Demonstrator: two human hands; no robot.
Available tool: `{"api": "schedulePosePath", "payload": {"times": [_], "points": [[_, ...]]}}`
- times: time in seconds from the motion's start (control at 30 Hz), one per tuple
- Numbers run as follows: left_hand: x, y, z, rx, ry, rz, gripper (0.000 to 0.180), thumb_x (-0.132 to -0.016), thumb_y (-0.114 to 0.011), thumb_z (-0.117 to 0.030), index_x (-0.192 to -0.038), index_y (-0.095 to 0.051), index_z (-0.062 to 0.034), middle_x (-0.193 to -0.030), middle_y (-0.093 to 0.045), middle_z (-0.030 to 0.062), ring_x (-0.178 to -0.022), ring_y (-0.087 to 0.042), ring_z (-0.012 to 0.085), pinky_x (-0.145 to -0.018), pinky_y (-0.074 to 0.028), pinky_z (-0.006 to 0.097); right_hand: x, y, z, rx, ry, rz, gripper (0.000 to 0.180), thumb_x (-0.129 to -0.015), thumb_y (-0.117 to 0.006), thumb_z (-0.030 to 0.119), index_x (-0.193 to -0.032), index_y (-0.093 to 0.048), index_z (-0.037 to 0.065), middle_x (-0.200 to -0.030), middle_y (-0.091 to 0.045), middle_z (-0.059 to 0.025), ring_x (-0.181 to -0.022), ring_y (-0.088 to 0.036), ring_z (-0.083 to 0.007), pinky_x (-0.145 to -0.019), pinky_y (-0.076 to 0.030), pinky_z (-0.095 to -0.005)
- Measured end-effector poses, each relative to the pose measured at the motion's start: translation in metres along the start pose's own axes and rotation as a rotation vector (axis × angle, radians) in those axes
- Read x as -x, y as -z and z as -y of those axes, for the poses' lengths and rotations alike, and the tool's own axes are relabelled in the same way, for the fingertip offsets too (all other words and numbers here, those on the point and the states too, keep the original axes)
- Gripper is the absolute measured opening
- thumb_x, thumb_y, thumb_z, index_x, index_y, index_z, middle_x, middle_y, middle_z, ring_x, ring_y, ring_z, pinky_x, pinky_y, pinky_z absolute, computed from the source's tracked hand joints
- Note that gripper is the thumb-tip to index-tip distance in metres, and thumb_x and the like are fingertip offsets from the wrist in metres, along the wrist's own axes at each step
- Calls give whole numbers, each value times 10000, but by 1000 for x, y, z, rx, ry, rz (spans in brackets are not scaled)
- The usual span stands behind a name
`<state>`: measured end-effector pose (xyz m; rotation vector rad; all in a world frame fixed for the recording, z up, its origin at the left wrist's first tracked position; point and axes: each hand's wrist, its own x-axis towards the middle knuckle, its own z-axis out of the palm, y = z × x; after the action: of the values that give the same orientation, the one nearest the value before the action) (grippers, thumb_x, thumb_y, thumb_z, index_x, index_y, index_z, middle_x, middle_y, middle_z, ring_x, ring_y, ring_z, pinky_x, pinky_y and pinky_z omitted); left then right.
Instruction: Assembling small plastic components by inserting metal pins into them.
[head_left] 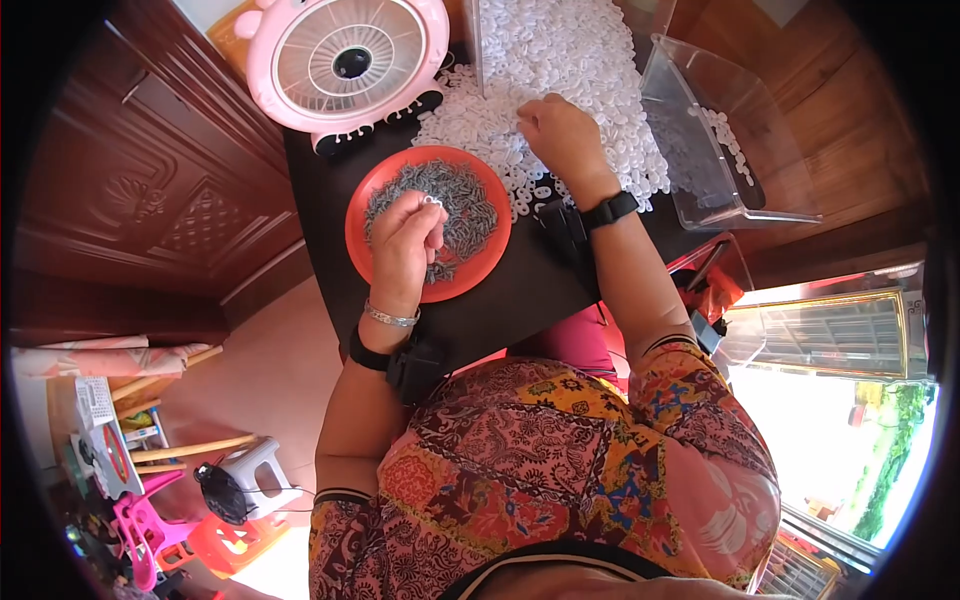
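- The left hand (405, 235) hovers over the red plate (362, 205) of small grey metal pieces (462, 200); its fingers (432, 212) pinch narrowly on a small white ring (432, 201).
- The right hand (560, 135) rests palm down on the heap of white plastic rings (560, 60), fingers curled into it; whether they hold anything I cannot tell.
- Risk: the pinched ring may slip and drop among the grey pieces just below the fingers.
- Risk: rings near the right fingers may scatter off the dark desk (510, 295).

Right hand (560, 135) hides white rings (560, 60) beneath.
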<state>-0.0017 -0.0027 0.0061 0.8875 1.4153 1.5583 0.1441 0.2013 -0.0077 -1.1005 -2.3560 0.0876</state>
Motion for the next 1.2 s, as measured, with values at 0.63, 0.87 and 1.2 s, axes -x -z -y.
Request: {"api": "schedulePosePath", "payload": {"times": [0.63,0.87,1.2], "points": [[0,5,1,91,25,-7,213,-910,-474,-196,-800,-570,-41,-623,-526,3,-480,-424,54,-440,-311,191,8,9,41,-1243,-196,555,176,-849,-643,116,-995,-627,20,-838,-651,-17,-710,-602,-73,-678,-495,-211],[-3,3,0,188,21,13,205,-914,-452,-200,-835,-556,-42,-675,-556,39,-533,-470,89,-481,-356,205,26,1,67,-1497,-107,669,128,-869,-599,37,-991,-631,15,-867,-648,-25,-737,-599,-72,-695,-497,-208],[-6,11,6,540,38,106,185,-883,-446,-193,-830,-534,-40,-665,-566,79,-530,-504,132,-473,-375,233,30,16,74,-1364,218,615,198,-853,-590,-44,-1048,-619,-21,-955,-649,-51,-898,-607,-114,-820,-495,-242]]}}
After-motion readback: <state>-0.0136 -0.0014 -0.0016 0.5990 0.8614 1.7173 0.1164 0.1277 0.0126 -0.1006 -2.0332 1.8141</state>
